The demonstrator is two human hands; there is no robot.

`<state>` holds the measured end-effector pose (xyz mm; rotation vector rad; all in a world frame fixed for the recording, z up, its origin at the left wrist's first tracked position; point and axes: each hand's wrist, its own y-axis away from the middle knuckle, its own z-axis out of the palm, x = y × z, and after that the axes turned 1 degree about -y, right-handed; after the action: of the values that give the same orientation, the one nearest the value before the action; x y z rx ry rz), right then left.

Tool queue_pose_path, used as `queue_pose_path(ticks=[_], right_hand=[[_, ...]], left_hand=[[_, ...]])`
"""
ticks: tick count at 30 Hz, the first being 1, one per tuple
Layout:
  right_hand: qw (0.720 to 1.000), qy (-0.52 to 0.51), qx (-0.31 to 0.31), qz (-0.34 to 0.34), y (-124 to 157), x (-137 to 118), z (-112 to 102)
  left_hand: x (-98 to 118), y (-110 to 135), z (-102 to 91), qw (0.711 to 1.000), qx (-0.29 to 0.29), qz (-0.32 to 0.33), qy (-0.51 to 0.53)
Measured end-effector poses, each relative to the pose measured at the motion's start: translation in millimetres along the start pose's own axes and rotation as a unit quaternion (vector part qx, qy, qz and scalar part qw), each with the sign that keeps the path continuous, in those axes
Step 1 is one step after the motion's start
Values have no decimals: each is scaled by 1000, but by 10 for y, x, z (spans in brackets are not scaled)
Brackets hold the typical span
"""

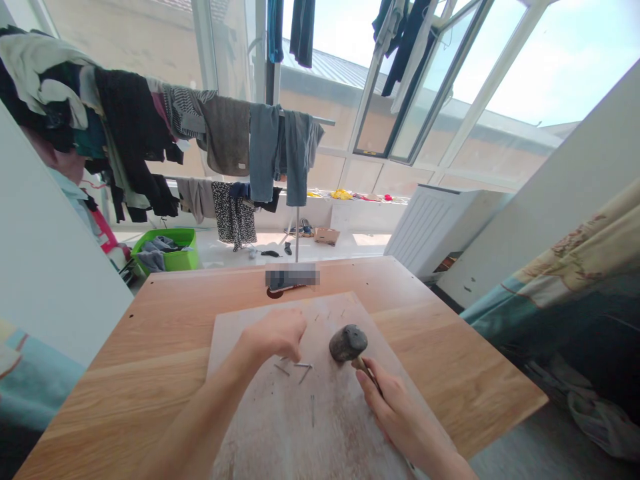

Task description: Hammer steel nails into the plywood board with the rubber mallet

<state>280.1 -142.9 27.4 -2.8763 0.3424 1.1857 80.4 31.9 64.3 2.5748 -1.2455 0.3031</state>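
A pale wooden board (320, 427) lies on a wooden table (165, 333). My right hand (395, 407) is closed round the handle of a hammer, whose dark head (349, 343) hovers just over the board. My left hand (277, 333) is curled in a pinch above the board's middle, apparently on a small nail that I cannot make out clearly. Several loose nails (300, 370) lie on the board between my hands, and a few more nails (325, 315) stand upright near its far edge.
A small blurred object (293, 277) rests at the table's far edge. Beyond stand a clothes rack hung with garments (225, 140), a green laundry basket (167, 248), a white radiator (430, 227) and large windows. A curtain (575, 280) hangs at the right.
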Motion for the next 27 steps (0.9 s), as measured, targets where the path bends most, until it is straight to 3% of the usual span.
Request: queue_pose_path(ticks=[9,13,20,22,27], right_hand=[[999,-23,12,26,16,89,47],[999,-31,22,24,28,81,38],[999,-40,-10,18,36,-12,-14],[999,-43,-12,22,32,-21,-14],[998,-52,-14,23,10,-11,1]], left_hand=[[1,8,-81,1000,22,-9,9],[-38,-77,19,995,93,-17,-28],[-15,-254,261,990,136,-34,26],[-24,-234,237,991,121,-33,42],[-76,-61,7,998,9,-49,46]])
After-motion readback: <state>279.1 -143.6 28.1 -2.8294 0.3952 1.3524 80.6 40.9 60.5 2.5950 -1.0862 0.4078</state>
